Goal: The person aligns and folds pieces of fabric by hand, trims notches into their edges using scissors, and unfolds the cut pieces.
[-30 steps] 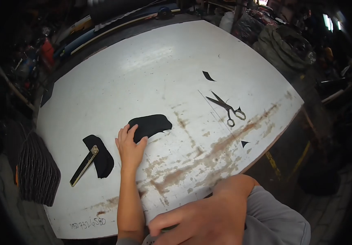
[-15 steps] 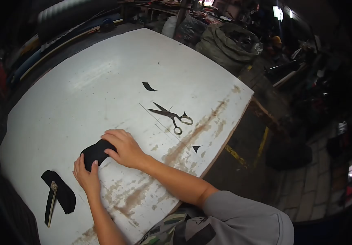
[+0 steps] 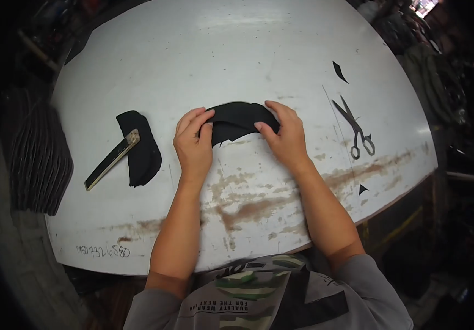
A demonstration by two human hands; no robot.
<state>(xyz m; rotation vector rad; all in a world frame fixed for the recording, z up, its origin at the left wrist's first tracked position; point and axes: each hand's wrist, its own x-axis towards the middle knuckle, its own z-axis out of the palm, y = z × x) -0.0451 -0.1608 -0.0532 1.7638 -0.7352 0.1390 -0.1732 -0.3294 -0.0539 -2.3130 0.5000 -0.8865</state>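
A curved stack of black fabric pieces (image 3: 237,122) lies on the white table (image 3: 237,66) in front of me. My left hand (image 3: 194,140) grips its left end, thumb on the near side and fingers at the outer edge. At the right end my right hand (image 3: 287,135) holds the fabric between thumb and fingers. The layers bow upward a little in the middle. Off to the left, a second pile of black fabric (image 3: 144,151) carries a stapler-like tool (image 3: 111,160) lying slantwise across it. Dark metal scissors (image 3: 353,126) rest partly open to the right.
Small black scraps (image 3: 339,72) lie near the scissors, one a triangle (image 3: 363,190) close to the table's front edge. Brown stains and peeled patches mark the near side. A dark ribbed bundle (image 3: 36,159) stands beyond the left edge, and handwritten digits (image 3: 103,251) mark the near left corner.
My head view has turned left, so everything sits further right in the picture. Both hands stay on the black fabric, now gripping its opposite ends with the piece spread wider between them.
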